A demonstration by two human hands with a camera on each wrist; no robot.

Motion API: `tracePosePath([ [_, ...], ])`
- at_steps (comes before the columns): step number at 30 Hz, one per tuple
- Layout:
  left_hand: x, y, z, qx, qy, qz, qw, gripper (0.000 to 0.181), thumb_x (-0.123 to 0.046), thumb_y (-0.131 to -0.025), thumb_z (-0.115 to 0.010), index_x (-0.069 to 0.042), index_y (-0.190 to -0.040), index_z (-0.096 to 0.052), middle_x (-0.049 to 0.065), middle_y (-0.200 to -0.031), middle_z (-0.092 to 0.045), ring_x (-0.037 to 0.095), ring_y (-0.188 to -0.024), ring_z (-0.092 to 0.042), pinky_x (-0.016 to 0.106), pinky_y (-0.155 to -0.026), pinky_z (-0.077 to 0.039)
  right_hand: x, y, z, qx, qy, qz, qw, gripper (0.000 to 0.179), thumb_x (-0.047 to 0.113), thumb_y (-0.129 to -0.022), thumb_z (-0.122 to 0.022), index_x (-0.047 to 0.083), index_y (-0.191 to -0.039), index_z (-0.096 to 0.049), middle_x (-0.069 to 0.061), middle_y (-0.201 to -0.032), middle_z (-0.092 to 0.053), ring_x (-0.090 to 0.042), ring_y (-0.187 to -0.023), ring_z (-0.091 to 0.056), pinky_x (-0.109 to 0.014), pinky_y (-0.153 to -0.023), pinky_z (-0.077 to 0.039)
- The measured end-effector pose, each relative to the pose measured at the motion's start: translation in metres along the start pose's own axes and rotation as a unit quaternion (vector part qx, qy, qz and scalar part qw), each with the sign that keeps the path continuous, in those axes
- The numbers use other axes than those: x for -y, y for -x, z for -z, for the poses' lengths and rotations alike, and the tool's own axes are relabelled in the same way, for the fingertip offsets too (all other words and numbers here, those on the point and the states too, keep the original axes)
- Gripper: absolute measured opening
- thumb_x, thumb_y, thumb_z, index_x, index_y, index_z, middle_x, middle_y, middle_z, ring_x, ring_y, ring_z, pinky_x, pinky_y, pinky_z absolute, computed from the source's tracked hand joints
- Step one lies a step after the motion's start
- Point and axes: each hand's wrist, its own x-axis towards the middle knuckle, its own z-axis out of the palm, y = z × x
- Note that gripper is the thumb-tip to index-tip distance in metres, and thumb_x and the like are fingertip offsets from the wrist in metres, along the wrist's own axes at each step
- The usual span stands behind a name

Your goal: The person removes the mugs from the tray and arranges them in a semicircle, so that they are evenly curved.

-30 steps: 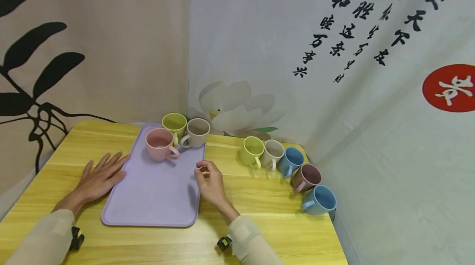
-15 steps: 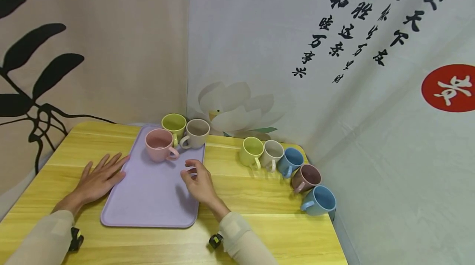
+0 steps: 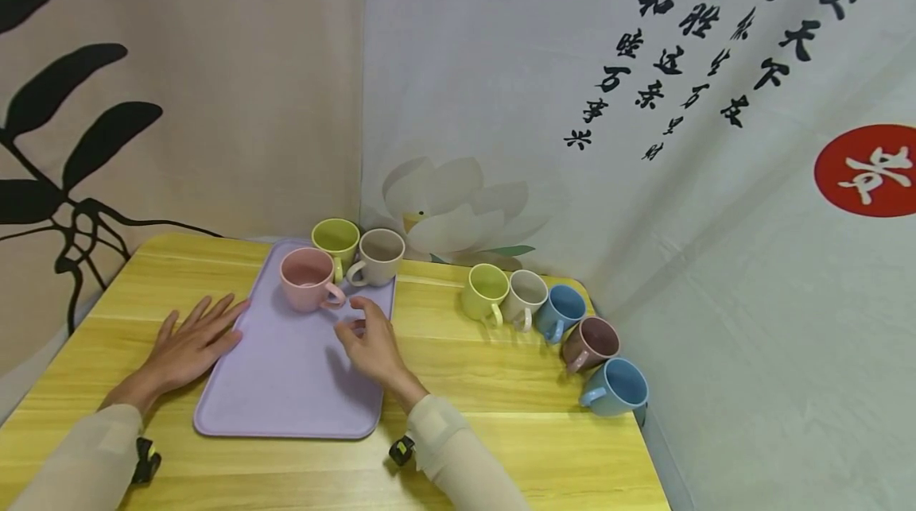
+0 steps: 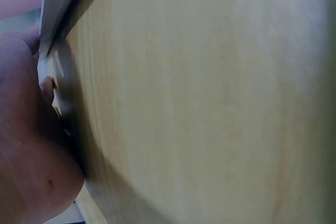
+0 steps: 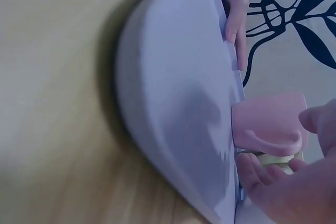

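A pink mug (image 3: 308,280) stands on the purple tray (image 3: 286,384), its handle pointing right. Behind it on the tray are a yellow-green mug (image 3: 335,234) and a grey-beige mug (image 3: 382,258). My right hand (image 3: 372,346) hovers over the tray with loosely bent fingers and holds nothing; its fingertips are close to the pink mug's handle. In the right wrist view, thumb and fingers are spread apart beside that handle (image 5: 275,146). My left hand (image 3: 189,344) lies with spread, straight fingers on the table, fingertips at the tray's left rim.
On the right of the wooden table (image 3: 501,431), several mugs stand in a curved row: a yellow-green mug (image 3: 483,292), a white mug (image 3: 525,292), a blue mug (image 3: 560,308), a mauve mug (image 3: 592,340) and another blue mug (image 3: 617,385) near the edge. A printed curtain (image 3: 465,82) hangs behind.
My right hand has moved left from the tray's right rim to over the tray, closer to the pink mug's handle. My left hand and the mugs have stayed where they were.
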Motion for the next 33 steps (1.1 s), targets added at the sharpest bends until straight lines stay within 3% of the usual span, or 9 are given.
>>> tracePosePath([
  [3, -0.001, 0.0, 0.002, 0.004, -0.003, 0.002, 1.0, 0.068, -0.048, -0.123, -0.039, -0.021, -0.182, -0.02, 0.028, -0.189, -0.008, 0.06, -0.174, 0.008, 0.083, -0.13, 0.024, 0.0, -0.007, -0.003, 0.005, -0.002, 0.007, 1.0, 0.05, 0.024, -0.109, -0.073, 0.005, -0.154, -0.061, -0.019, -0.155, -0.069, -0.027, -0.118, -0.081, -0.017, -0.089, -0.061],
  [4, -0.002, 0.0, 0.002, 0.005, -0.004, 0.004, 1.0, 0.068, -0.048, -0.123, -0.038, -0.02, -0.182, -0.02, 0.028, -0.189, -0.008, 0.06, -0.174, 0.008, 0.083, -0.13, 0.023, -0.009, -0.013, -0.008, 0.0, 0.007, 0.027, 0.9996, 0.05, 0.029, -0.109, -0.073, 0.008, -0.153, -0.062, -0.016, -0.153, -0.071, -0.024, -0.117, -0.081, -0.018, -0.088, -0.062],
  [8, -0.002, 0.001, 0.003, 0.009, -0.002, 0.007, 0.9999, 0.069, -0.049, -0.123, -0.038, -0.02, -0.182, -0.019, 0.028, -0.189, -0.008, 0.06, -0.174, 0.009, 0.083, -0.13, 0.024, -0.008, -0.02, -0.011, 0.005, -0.018, 0.037, 0.9992, 0.044, 0.027, -0.11, -0.072, 0.007, -0.149, -0.065, -0.018, -0.147, -0.075, -0.019, -0.109, -0.084, -0.021, -0.082, -0.065],
  [13, 0.0, -0.001, 0.002, 0.006, 0.002, 0.006, 1.0, 0.069, -0.05, -0.122, -0.039, -0.021, -0.182, -0.02, 0.028, -0.189, -0.007, 0.06, -0.174, 0.01, 0.082, -0.129, 0.026, 0.007, -0.025, -0.015, 0.007, -0.102, -0.02, 0.9945, 0.039, 0.018, -0.11, -0.072, -0.002, -0.143, -0.067, -0.027, -0.141, -0.074, -0.04, -0.102, -0.086, -0.027, -0.074, -0.068],
  [15, 0.002, -0.001, 0.001, 0.004, 0.003, 0.004, 1.0, 0.069, -0.051, -0.122, -0.039, -0.022, -0.182, -0.02, 0.027, -0.189, -0.008, 0.06, -0.174, 0.01, 0.081, -0.129, 0.027, 0.008, -0.026, -0.017, 0.001, -0.123, -0.025, 0.992, 0.035, 0.015, -0.111, -0.07, -0.006, -0.139, -0.069, -0.028, -0.135, -0.076, -0.05, -0.104, -0.083, -0.038, -0.078, -0.072],
  [19, 0.003, -0.001, 0.001, 0.001, 0.006, -0.001, 1.0, 0.069, -0.051, -0.122, -0.039, -0.023, -0.182, -0.02, 0.027, -0.19, -0.008, 0.059, -0.174, 0.011, 0.08, -0.129, 0.028, 0.01, -0.027, -0.021, -0.003, -0.133, -0.028, 0.9908, 0.029, 0.013, -0.113, -0.064, -0.009, -0.129, -0.072, -0.03, -0.125, -0.079, -0.056, -0.106, -0.08, -0.051, -0.087, -0.072],
  [24, 0.001, -0.001, 0.002, 0.002, -0.002, 0.002, 1.0, 0.068, -0.049, -0.123, -0.039, -0.022, -0.182, -0.021, 0.027, -0.189, -0.009, 0.059, -0.174, 0.009, 0.082, -0.13, 0.025, 0.011, -0.025, -0.026, -0.009, -0.145, -0.042, 0.9884, 0.028, 0.015, -0.116, -0.062, -0.011, -0.118, -0.073, -0.031, -0.119, -0.082, -0.055, -0.111, -0.079, -0.045, -0.092, -0.072],
  [30, -0.001, -0.001, 0.002, 0.007, -0.007, 0.007, 0.9999, 0.068, -0.049, -0.123, -0.038, -0.022, -0.182, -0.02, 0.027, -0.189, -0.009, 0.06, -0.174, 0.008, 0.084, -0.13, 0.022, 0.011, -0.021, -0.029, -0.017, -0.143, -0.044, 0.9886, 0.029, 0.014, -0.116, -0.062, -0.012, -0.112, -0.074, -0.033, -0.115, -0.082, -0.055, -0.111, -0.08, -0.053, -0.098, -0.07],
  [33, -0.001, 0.0, 0.002, 0.007, -0.005, 0.007, 0.9999, 0.068, -0.049, -0.123, -0.038, -0.022, -0.182, -0.019, 0.027, -0.189, -0.009, 0.06, -0.174, 0.008, 0.083, -0.13, 0.023, 0.01, -0.018, -0.03, -0.02, -0.131, -0.043, 0.9902, 0.031, 0.017, -0.117, -0.063, -0.01, -0.112, -0.075, -0.031, -0.114, -0.083, -0.051, -0.109, -0.082, -0.047, -0.095, -0.071],
])
